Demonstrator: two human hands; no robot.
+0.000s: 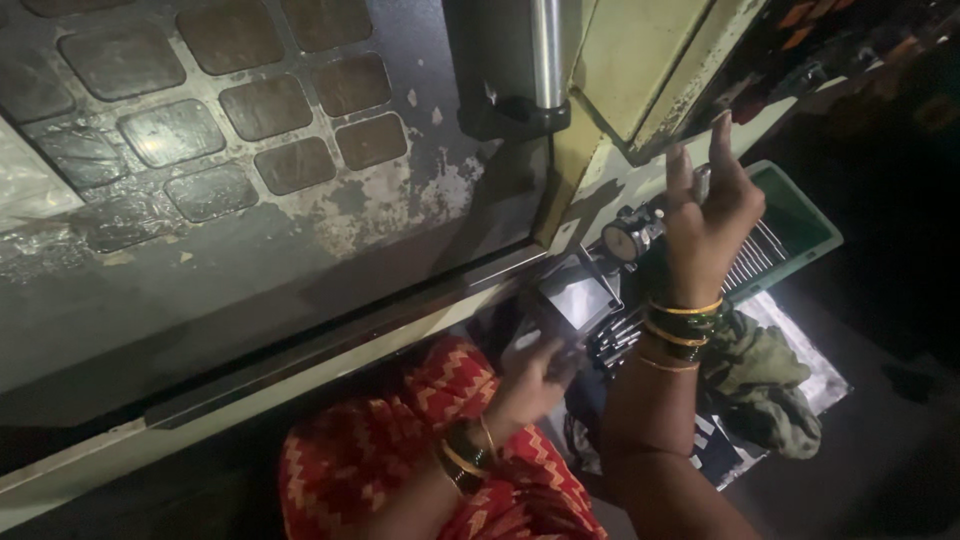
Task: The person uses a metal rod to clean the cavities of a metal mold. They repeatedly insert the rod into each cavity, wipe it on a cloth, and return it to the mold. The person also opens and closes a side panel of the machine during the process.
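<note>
My right hand [708, 222] is raised in front of a dial gauge [630, 240] on a small stand, its fingers pinching a short silvery metal pin [701, 183]. My left hand [530, 378] is lower, blurred, fingers curled around a small metal part just below the flat grey gauge block [575, 298]. Several metal pins [615, 338] lie in a bunch between my two wrists. Both wrists wear bangles.
A green plastic tray [800, 215] holding rows of metal pins stands to the right. A crumpled cloth [765, 385] lies beneath it. A large worn machine panel [250, 200] with brown square pads fills the left, and a steel cylinder [548, 55] hangs above.
</note>
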